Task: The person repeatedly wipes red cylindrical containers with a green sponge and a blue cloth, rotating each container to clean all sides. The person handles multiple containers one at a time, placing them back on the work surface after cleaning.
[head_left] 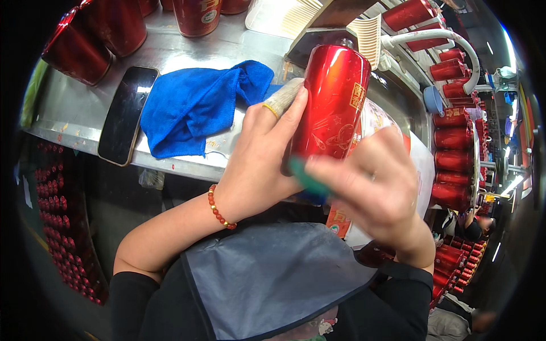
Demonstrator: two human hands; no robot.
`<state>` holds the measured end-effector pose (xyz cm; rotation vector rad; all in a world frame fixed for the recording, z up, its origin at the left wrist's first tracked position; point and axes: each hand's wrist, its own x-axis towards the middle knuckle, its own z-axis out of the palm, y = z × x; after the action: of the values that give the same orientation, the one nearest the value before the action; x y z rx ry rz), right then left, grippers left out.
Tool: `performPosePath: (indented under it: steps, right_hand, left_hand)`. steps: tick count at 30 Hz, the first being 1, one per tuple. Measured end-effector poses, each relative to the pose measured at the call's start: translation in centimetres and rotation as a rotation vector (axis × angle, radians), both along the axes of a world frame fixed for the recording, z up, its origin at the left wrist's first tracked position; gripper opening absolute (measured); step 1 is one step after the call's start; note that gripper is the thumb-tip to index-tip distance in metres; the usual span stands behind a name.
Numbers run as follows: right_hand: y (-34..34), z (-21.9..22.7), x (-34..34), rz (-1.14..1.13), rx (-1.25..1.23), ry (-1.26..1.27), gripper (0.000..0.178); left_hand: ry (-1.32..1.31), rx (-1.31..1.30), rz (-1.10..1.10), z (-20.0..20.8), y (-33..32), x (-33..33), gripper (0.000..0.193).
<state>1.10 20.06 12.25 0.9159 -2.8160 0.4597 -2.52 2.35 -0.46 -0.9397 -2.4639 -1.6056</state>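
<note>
Containers [77,48], red and glossy, stand at the upper left of the frame, on a metal bench [165,51] that runs across the top. Next along lies a phone [128,116], dark screen up, at the bench's front edge, and against it a blue cloth [196,108], rumpled and bunched. Now to the centre, and here's the action: the left hand [256,148], a bead bracelet [219,209] at its wrist and a pale finger cover [284,98] on one finger, has its fingers clamped on the red bottle [335,96]. That bottle sits just right of the frame's centre, tilted, neck toward the top edge, gold marks down its side, some of the grip hidden behind it. Just right and lower, the right hand [375,184] is a blur, fingers curled close together, with a green piece [310,177] right at the bottle's near end; held or worn, I cannot tell, nor whether it touches. By the look of it, the step in hand is working over that near end with the green piece. The next move, I'd judge, calls for a steady left grip and a small turn of the bottle, offering the right hand fresh surface. Far right, a blue bowl [433,100] hangs above a stacked line of more red bottles [453,165].
</note>
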Motion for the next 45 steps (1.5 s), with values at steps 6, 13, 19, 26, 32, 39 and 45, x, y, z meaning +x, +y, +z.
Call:
performPosePath:
  steps: [6,13,19,26,32,39,45]
  right_hand:
    - [3.3,-0.3,-2.6,-0.189,0.009,0.315,0.038]
    - [6.0,-1.8,-3.2,-0.394,-0.576,-0.189,0.031]
    - [2.0,-0.8,0.3,-0.019,-0.233,-0.096,0.039]
    - [4.6,-4.0,-0.8,-0.064,-0.221,0.27,0.032]
    - [4.9,-3.4,-0.1,-0.135,-0.553,-0.182,0.037]
    - [3.6,-2.8,2.1,-0.018,-0.336,-0.132,0.025]
    - [6.7,-3.2,-4.5,-0.437,-0.683,-0.003,0.022]
  left_hand:
    - [-0.007,0.014,-0.024,0.0,-0.4,0.0,0.114]
    - [0.085,-0.027,-0.084,-0.3,-0.8,-0.9,0.115]
    - [-0.013,-0.011,-0.191,-1.0,-2.1,-1.7,0.113]
    - [0.071,-0.009,-0.251,-1.6,-2.2,-2.6,0.113]
    - [0.057,-0.015,-0.252,-1.7,-2.3,-2.5,0.114]
    - [0.089,-0.022,-0.245,-1.9,-2.1,-2.7,0.114]
    - [0.052,-0.062,-0.172,-0.3,-1.8,-1.6,0.11]
